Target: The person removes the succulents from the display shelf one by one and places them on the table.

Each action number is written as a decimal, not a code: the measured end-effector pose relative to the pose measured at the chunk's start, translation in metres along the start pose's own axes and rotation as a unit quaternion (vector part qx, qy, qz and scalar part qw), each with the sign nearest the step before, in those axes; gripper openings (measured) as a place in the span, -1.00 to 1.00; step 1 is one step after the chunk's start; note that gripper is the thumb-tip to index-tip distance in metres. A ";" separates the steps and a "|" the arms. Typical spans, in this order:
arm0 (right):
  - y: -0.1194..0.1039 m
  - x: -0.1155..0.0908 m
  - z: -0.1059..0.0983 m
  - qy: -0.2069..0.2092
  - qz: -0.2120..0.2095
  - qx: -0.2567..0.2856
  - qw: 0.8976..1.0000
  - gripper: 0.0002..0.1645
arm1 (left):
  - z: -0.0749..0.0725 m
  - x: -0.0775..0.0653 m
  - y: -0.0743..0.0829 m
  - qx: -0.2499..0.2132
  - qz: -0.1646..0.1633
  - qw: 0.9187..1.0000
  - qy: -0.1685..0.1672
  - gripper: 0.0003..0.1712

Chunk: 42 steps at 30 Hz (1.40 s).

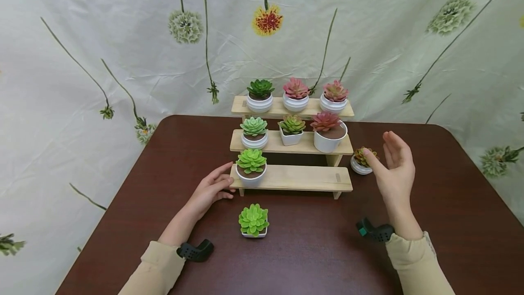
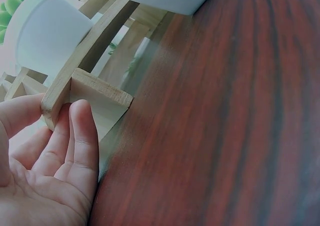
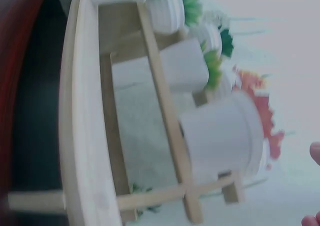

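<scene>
My left hand [image 1: 213, 185] pinches the left end of the bottom board of a three-tier wooden plant stand [image 1: 300, 177]. Close up in the left wrist view, the fingertips [image 2: 84, 117] lie under the board's end. Beside that hand, a bright green succulent in a round white pot [image 1: 251, 167] sits on the same board. My right hand [image 1: 395, 172] is raised with fingers extended and thumb apart, holding nothing. Its thumb overlaps a small orange-green succulent in a white pot [image 1: 361, 164], on the table right of the stand. The right wrist view shows only fingertips [image 3: 316, 152].
On the middle tier are a pale green succulent [image 1: 254, 133], a green-red one [image 1: 291, 129] and a red one [image 1: 330, 133]. The top tier bears a dark green plant [image 1: 260, 95] and two pink ones. Another green succulent [image 1: 253, 220] stands on the brown table [image 1: 311, 245] in front.
</scene>
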State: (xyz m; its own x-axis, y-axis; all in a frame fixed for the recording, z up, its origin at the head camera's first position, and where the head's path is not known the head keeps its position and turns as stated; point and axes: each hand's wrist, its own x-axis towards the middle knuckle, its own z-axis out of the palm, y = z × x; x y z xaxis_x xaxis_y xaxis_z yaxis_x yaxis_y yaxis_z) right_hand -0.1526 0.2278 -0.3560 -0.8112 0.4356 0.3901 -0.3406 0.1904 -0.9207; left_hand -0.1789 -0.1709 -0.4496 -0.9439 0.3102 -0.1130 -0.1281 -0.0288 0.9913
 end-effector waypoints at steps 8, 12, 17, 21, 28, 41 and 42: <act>-0.013 -0.016 0.020 -0.045 -0.040 0.029 0.998 -0.27 | -0.001 -0.001 0.000 0.002 0.001 1.000 -0.001 -0.35; -0.013 -0.022 0.032 -0.067 -0.042 0.032 0.996 -0.26 | 0.000 -0.001 0.000 0.002 0.000 1.000 0.002 -0.35; -0.013 -0.033 0.048 -0.102 -0.053 0.032 0.993 -0.27 | 0.001 0.000 0.000 0.003 -0.002 1.000 0.002 -0.35; -0.014 -0.040 0.058 -0.115 -0.064 0.040 0.990 -0.28 | 0.001 0.000 0.000 0.002 -0.002 1.000 0.001 -0.35; -0.015 -0.046 0.068 -0.130 -0.062 0.051 0.988 -0.30 | 0.000 0.000 -0.001 0.001 -0.001 1.000 0.001 -0.35; -0.008 -0.063 0.096 -0.211 -0.040 0.052 0.975 -0.26 | 0.000 -0.001 0.001 -0.001 -0.007 1.000 0.005 -0.36; -0.007 -0.064 0.099 -0.222 -0.035 0.052 0.973 -0.25 | 0.000 -0.001 0.001 0.000 -0.007 1.000 0.005 -0.35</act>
State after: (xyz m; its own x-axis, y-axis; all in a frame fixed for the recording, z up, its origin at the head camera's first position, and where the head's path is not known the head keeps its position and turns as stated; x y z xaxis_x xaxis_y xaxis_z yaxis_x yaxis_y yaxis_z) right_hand -0.1449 0.1116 -0.3753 -0.9022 -0.0016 0.4313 -0.4290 0.1060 -0.8970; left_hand -0.1778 -0.1709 -0.4485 -0.9448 0.3019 -0.1271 -0.1413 -0.0254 0.9896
